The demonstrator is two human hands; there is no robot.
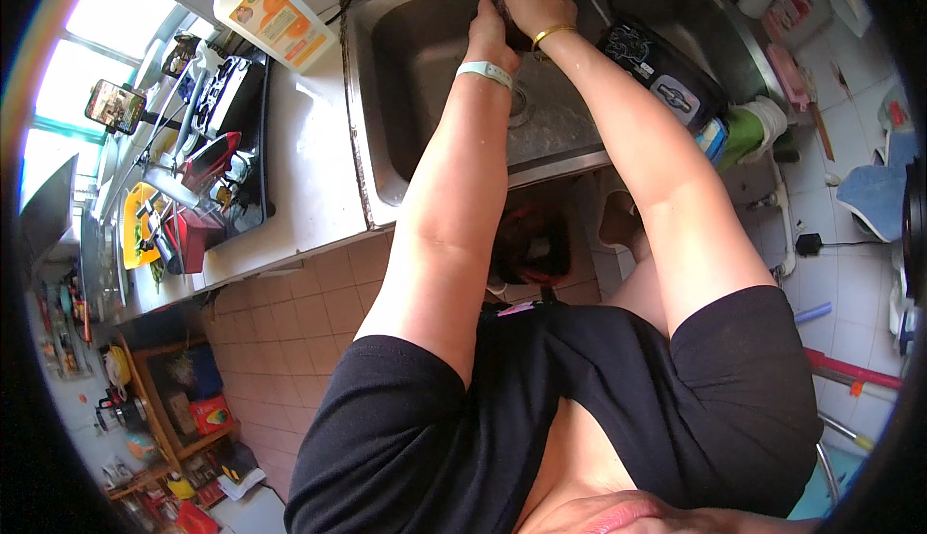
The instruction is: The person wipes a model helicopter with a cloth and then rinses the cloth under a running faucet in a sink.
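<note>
Over the left basin of a stainless steel sink (pixel 554 132), both hands are close together near the far rim. My left hand (pixel 487 33), below a pale wristband (pixel 484 70), cups the near side of a small dark brown object (pixel 501 5). From the other side my right hand (pixel 542 4) grips the same object, its fingers curled; a gold bangle (pixel 552 33) circles that wrist. The fingers hide most of the object, so its kind cannot be told. Beneath the hands lies the basin's drain (pixel 517 99).
A white pump bottle (pixel 271 16) with an orange label stands on the counter (pixel 315 165) left of the sink. Further left are a dish rack (pixel 224 107) and a phone (pixel 116 107) on a holder. A black box-like container (pixel 655 70) sits across the right basin.
</note>
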